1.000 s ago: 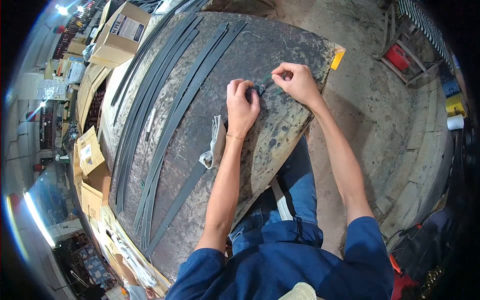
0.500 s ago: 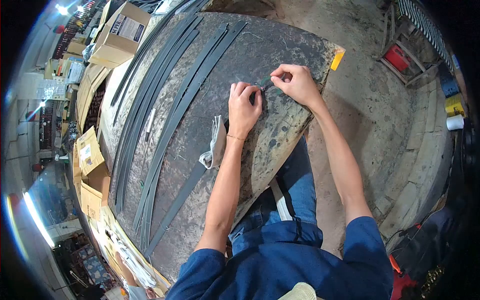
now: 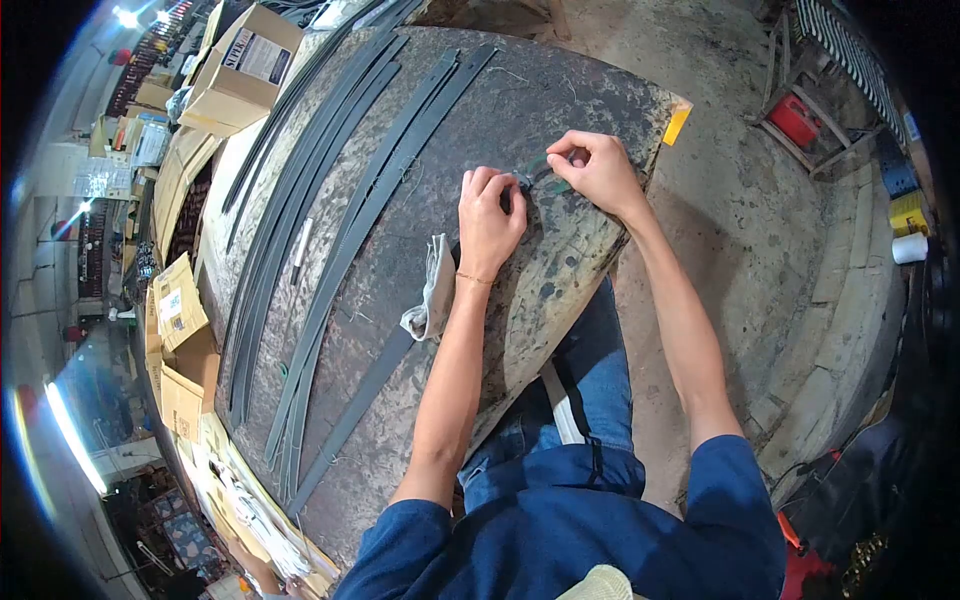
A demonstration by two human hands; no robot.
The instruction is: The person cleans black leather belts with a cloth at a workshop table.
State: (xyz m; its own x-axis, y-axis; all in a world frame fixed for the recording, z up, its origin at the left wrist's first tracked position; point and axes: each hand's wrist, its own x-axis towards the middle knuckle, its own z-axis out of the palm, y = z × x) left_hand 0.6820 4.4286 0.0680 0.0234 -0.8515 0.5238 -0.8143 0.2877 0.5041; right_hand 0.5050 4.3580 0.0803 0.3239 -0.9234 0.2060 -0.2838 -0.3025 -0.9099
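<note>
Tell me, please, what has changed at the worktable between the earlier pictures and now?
Very little. The right hand drew slightly toward the left hand, both keeping their pinch on the small green piece. The dark strips, the rag and the worktable stayed put.

Left hand [image 3: 488,222] and right hand [image 3: 597,168] pinch a green strip [image 3: 541,172] on the worn table [image 3: 560,80]

long strips [image 3: 330,240] and rag [image 3: 432,285] crowd left, bare table [image 3: 580,95] beyond hands

Blue short-sleeved shirt, blue jeans, thin bracelet [image 3: 472,280].
</note>
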